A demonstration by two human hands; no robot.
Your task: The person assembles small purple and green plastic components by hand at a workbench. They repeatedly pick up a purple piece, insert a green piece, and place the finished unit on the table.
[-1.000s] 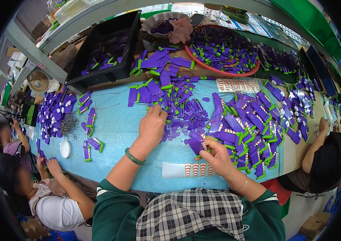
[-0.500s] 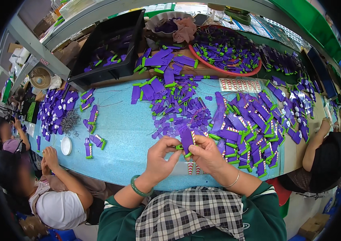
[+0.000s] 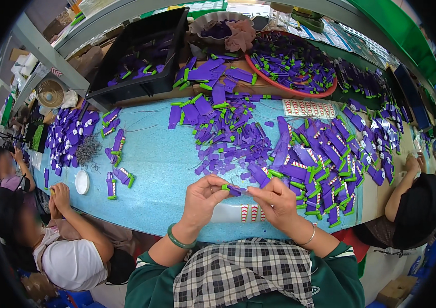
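Note:
My left hand (image 3: pixel 203 199) is closed in a pinch on a small purple plastic piece with a green end (image 3: pixel 234 190), held just above the near part of the table. My right hand (image 3: pixel 277 201) comes at it from the other side, its thumb and finger pinched together by the piece's tip; what they grip is too small to make out. Just beyond the right hand lies a flat purple part with a striped edge (image 3: pixel 259 175). Under the hands is a strip of red-and-white striped stickers (image 3: pixel 252 213). Small purple pieces (image 3: pixel 220 154) lie heaped straight ahead.
Finished-looking purple and green parts (image 3: pixel 315 164) pile up at right. Farther back stand a black bin (image 3: pixel 102 84), a red-rimmed basket (image 3: pixel 300 93) and a sticker sheet (image 3: pixel 308 109). A white lid (image 3: pixel 82 182) sits at left. Co-workers sit on both sides.
The flat purple part with the striped edge has left my hands; one like it now lies beyond my right hand. My left hand now holds a smaller purple and green piece.

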